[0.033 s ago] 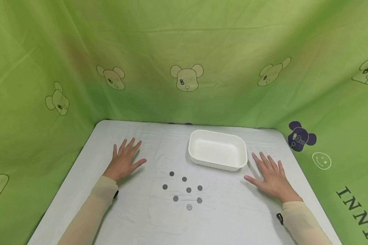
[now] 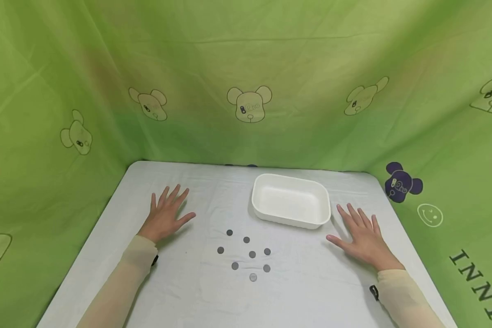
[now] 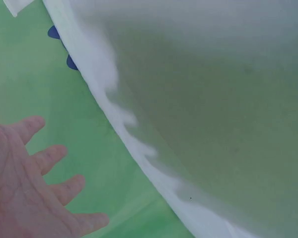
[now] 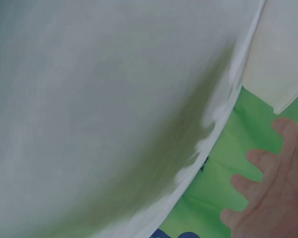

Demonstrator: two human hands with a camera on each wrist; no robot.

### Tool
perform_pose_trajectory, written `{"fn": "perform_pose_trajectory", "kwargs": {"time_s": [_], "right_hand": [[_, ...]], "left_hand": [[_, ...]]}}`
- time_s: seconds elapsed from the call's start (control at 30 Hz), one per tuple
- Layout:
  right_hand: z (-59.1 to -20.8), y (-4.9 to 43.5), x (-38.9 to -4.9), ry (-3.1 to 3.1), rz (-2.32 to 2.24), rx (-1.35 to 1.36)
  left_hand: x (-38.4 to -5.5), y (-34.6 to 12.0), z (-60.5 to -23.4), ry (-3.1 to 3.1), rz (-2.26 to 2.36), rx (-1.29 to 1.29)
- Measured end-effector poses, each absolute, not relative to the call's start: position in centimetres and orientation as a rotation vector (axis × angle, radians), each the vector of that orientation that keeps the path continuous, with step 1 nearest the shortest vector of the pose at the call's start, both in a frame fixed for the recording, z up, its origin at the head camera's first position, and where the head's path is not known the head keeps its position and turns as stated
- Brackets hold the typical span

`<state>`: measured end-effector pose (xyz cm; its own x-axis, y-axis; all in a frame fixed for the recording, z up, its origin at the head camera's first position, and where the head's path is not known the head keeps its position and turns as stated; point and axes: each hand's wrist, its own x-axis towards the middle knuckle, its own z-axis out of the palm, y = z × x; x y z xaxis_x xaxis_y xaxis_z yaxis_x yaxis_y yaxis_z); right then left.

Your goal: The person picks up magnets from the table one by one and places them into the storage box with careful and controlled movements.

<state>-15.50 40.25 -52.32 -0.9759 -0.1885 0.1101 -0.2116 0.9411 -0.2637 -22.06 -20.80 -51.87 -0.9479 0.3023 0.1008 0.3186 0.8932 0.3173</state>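
Note:
Several small grey coin-like discs [image 2: 252,254] lie scattered on the white-covered table [image 2: 205,300], between my two hands. Behind them and to the right stands a white rectangular tub [image 2: 291,202] with rounded corners; nothing shows inside it. My left hand [image 2: 166,216] is palm down at the left side, fingers straight and spread, holding nothing. My right hand [image 2: 362,239] is spread the same way just right of the tub, its thumb pointing towards the discs. In the wrist views, the left palm [image 3: 25,183] and right palm [image 4: 278,183] are bare, with shadows on the cloth.
Green cloth [image 2: 246,141] with printed bear heads hangs behind the table and along both sides, close to its edges. A small black clip-like piece [image 2: 374,292] shows at the right wrist, and another black piece [image 2: 155,260] at the left.

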Motion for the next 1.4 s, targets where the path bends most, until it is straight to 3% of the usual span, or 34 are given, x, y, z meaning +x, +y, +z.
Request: {"fn": "perform_pose_trajectory", "kwargs": {"time_s": [0.47,1.4], "right_hand": [[-51.7,40.4,-15.1,-3.034,0.498,0.281],[-51.3,37.2,-18.3,-2.892,1.31,0.106]], "left_hand": [[-21.9,-20.4,-51.6,-3.01,-0.524,-0.513],[-21.6,-19.8,-51.2,-2.994,-0.525,-0.541]]}}
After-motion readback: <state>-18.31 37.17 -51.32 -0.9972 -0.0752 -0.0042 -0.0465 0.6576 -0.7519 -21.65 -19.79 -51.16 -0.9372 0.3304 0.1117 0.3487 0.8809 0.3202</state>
